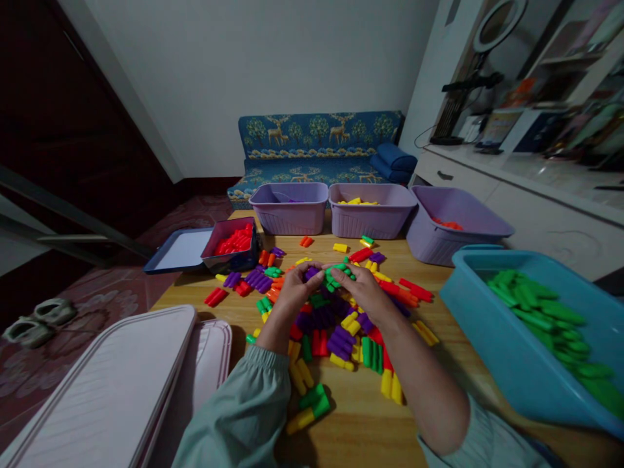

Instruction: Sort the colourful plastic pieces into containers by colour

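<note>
Both my hands meet over the middle of a wooden table (361,416). My left hand (295,288) pinches a purple block piece (312,273) at its fingertips. My right hand (361,286) grips a green block piece (335,277) that touches the purple one. Below and around them lies a heap of coloured plastic blocks (336,338), red, yellow, green, purple and orange. A blue bin (468,305) at the right holds several green blocks (541,315).
Three lilac bins stand along the far edge: left (290,211), middle (369,218) with yellow pieces, right (455,224) with orange ones. A small box of red blocks (234,242) sits far left by a blue lid (178,250). Pale pink lids (117,390) lie near left.
</note>
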Tool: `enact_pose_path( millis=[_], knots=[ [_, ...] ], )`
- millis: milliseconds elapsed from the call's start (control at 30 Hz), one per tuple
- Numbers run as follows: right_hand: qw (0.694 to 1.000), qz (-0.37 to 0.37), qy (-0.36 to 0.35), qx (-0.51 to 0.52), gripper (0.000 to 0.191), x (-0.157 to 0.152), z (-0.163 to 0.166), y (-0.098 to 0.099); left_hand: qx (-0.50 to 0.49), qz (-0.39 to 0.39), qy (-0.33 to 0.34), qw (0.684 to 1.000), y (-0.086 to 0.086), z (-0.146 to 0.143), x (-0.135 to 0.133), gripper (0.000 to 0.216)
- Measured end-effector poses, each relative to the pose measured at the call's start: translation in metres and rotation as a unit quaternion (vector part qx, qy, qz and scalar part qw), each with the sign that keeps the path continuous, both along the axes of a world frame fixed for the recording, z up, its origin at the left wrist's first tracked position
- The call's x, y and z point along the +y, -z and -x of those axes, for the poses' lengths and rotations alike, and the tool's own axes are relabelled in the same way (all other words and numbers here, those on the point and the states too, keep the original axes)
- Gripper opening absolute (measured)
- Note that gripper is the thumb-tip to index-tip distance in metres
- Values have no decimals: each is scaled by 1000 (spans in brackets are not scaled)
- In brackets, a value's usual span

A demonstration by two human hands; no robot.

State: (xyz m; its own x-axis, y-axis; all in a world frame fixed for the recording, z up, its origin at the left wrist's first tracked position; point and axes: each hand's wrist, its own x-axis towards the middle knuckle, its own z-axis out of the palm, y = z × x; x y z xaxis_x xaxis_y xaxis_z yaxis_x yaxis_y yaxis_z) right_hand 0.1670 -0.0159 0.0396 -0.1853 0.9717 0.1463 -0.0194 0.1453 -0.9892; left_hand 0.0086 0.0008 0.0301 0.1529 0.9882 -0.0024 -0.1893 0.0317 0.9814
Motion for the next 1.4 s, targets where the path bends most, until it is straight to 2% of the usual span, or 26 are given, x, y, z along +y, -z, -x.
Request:
enact_pose_path(
  millis=[133, 233, 333, 467, 567, 600, 667, 733, 800, 867, 967, 1067, 1167, 1300, 1400],
  knots=[
    [999, 5, 28, -20, 48, 3, 1, 9, 8, 29, -3, 1000, 6, -3, 3, 41],
    [996, -31, 49, -73, 44, 2, 5, 8, 19, 27, -46, 998, 11, -7, 6, 35],
    [988, -78, 67, -115, 36, -1, 10, 2, 68, -8, -88, 994, 11, -8, 6, 28],
    [984, -97, 75, -126, 32, -7, 14, -8, 167, -66, -170, 969, 9, 0, 5, 24],
    [993, -50, 69, -79, 38, -9, 11, -13, 225, -77, -232, 943, 7, 12, 6, 26],
    [996, -29, 68, -47, 41, -9, 9, -14, 239, -77, -230, 940, 6, 15, 7, 27],
    [996, 16, 78, 33, 46, -8, 7, -15, 266, -95, -186, 941, 5, 18, 7, 25],
    [988, 60, 95, 109, 49, -7, 7, -14, 291, -142, -146, 935, 2, 15, 5, 19],
    [976, 90, 109, 168, 49, -6, 7, -12, 292, -179, -137, 930, -2, 9, 2, 15],
    [967, 101, 118, 204, 48, -6, 8, -10, 265, -170, -139, 939, -6, 2, -1, 26],
    [965, 102, 122, 209, 50, -7, 12, -7, 204, -118, -94, 967, -9, -4, -5, 42],
    [974, 92, 112, 175, 48, -9, 15, -5, 146, -102, -48, 983, -7, -6, -5, 39],
    [975, 98, 100, 173, 45, -8, 16, -2, 112, -99, -64, 987, -5, -4, -2, 38],
    [966, 102, 126, 202, 44, -8, 15, -3, 97, -52, -102, 989, -11, 1, 0, 42],
    [975, 98, 68, 187, 47, -12, 20, -8, 61, -34, -95, 993, -14, 0, -1, 42]
  ],
)
